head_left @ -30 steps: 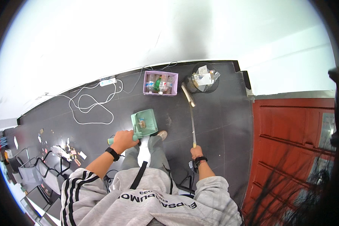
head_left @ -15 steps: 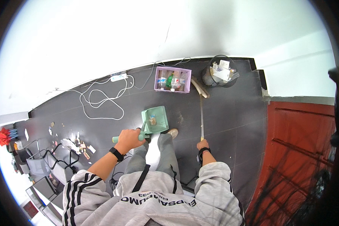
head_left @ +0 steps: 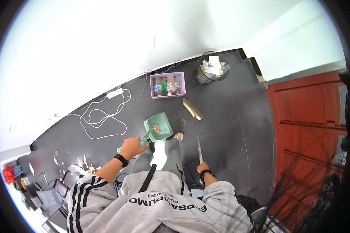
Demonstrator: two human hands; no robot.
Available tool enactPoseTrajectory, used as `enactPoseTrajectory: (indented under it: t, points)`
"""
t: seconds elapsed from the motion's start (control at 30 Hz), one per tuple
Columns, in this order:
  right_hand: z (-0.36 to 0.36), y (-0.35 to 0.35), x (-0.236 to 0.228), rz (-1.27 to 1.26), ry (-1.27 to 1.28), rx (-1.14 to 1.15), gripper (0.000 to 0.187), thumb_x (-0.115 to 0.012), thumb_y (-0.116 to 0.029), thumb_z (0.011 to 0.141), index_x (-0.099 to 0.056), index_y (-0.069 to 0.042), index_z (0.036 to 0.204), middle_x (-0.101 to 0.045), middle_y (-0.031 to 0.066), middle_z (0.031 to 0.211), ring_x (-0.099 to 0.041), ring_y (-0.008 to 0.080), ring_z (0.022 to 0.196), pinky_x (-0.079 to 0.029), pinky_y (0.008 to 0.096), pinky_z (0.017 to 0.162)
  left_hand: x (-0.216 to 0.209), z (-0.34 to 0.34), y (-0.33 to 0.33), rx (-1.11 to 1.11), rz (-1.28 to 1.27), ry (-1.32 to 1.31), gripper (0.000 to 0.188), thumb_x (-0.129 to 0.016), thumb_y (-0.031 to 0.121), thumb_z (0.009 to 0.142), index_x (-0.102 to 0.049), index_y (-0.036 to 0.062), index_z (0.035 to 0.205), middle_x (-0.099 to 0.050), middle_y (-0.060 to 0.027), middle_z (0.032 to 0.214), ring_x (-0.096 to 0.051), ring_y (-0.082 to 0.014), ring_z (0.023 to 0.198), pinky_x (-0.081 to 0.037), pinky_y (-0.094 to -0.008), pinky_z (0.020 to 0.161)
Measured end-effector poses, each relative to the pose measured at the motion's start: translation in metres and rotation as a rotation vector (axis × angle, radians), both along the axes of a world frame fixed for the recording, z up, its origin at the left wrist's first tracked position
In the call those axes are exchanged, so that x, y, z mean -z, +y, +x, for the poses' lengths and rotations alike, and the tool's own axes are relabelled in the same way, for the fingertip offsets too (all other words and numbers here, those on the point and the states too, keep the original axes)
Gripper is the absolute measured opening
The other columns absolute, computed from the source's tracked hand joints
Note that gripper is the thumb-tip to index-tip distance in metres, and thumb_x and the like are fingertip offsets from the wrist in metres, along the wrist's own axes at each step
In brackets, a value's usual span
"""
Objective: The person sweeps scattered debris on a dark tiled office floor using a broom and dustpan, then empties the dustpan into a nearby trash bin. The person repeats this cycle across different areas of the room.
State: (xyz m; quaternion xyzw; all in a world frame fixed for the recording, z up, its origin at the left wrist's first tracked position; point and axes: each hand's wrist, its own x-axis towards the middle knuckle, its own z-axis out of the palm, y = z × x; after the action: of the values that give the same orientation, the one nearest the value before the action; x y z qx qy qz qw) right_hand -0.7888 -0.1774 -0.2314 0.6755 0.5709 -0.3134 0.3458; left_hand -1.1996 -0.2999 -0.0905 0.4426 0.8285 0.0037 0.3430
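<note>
My left hand (head_left: pixel 132 148) is closed round the handle of a green dustpan (head_left: pixel 165 123), whose pan lies in front of my feet. A small brown and white scrap (head_left: pixel 155 127) rests inside the pan. On the right, my right hand (head_left: pixel 202 167) grips the end of a broom's long handle (head_left: pixel 199 146). The pale broom head (head_left: pixel 192 110) is at the far end, to the right of the dustpan and apart from it. Part of the handle close to the head is blurred.
A purple box (head_left: pixel 168 97) of plastic bottles stands by the wall, beside a black mesh bin (head_left: pixel 203 80) full of rubbish. White cable (head_left: pixel 104 138) loops over the floor at left. Scattered litter (head_left: pixel 77 169) lies near chairs (head_left: pixel 50 197). A red door (head_left: pixel 307 116) is at right.
The broom head has come nearer to me, away from the purple box, and my right hand has moved back and slightly left. The dustpan stays in my left hand. The whole view has tilted.
</note>
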Motion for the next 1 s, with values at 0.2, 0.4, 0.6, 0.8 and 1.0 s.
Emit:
enactPoseTrajectory:
  t: [0.2, 0.4, 0.6, 0.8, 1.0]
  points:
    - [0.003, -0.075, -0.028, -0.033, 0.004, 0.014, 0.038, -0.059, -0.021, 0.075, -0.06, 0.001, 0.106, -0.06, 0.0251, 0.11, -0.058, 0.0387, 0.104, -0.047, 0.0431, 0.089, 0.014, 0.002, -0.028, 0.049, 0.091, -0.027, 0.041, -0.06, 0.045, 0.074, -0.062, 0.0036, 0.079, -0.063, -0.0181, 0.071, -0.062, -0.0375, 0.067, -0.049, -0.0463, 0.061]
    - [0.015, -0.085, -0.071, 0.11, 0.065, 0.101, 0.035, -0.058, -0.019, 0.074, -0.064, 0.005, 0.099, -0.061, 0.028, 0.101, -0.059, 0.0402, 0.1, -0.048, 0.0438, 0.084, 0.011, 0.001, -0.03, 0.07, 0.103, -0.064, 0.041, -0.059, 0.042, 0.075, -0.063, 0.002, 0.079, -0.065, -0.0192, 0.075, -0.063, -0.0377, 0.071, -0.05, -0.0461, 0.065]
    - [-0.045, 0.002, -0.052, 0.247, 0.098, 0.16, 0.032, -0.056, -0.015, 0.076, -0.062, 0.005, 0.1, -0.062, 0.0265, 0.101, -0.059, 0.0397, 0.1, -0.047, 0.0428, 0.084, 0.004, 0.007, -0.018, 0.038, 0.087, -0.077, 0.041, -0.06, 0.043, 0.075, -0.063, 0.0023, 0.078, -0.064, -0.0189, 0.075, -0.063, -0.0376, 0.071, -0.05, -0.0459, 0.065]
    - [-0.113, 0.133, -0.016, 0.238, 0.16, 0.079, 0.034, -0.056, -0.019, 0.079, -0.062, 0.003, 0.104, -0.06, 0.0262, 0.107, -0.057, 0.0392, 0.104, -0.046, 0.0442, 0.086, -0.002, 0.018, 0.008, -0.009, 0.141, 0.005, 0.044, -0.061, 0.049, 0.073, -0.061, 0.0046, 0.076, -0.062, -0.0175, 0.066, -0.061, -0.0378, 0.063, -0.048, -0.0466, 0.058]
    - [-0.141, 0.174, 0.012, 0.127, 0.133, 0.039, 0.03, -0.053, -0.014, 0.082, -0.06, 0.002, 0.106, -0.06, 0.0242, 0.11, -0.056, 0.038, 0.106, -0.046, 0.0445, 0.088, -0.01, 0.016, 0.046, -0.024, 0.064, 0.012, 0.042, -0.061, 0.048, 0.072, -0.061, 0.0057, 0.074, -0.061, -0.017, 0.064, -0.06, -0.0372, 0.061, -0.048, -0.0463, 0.057]
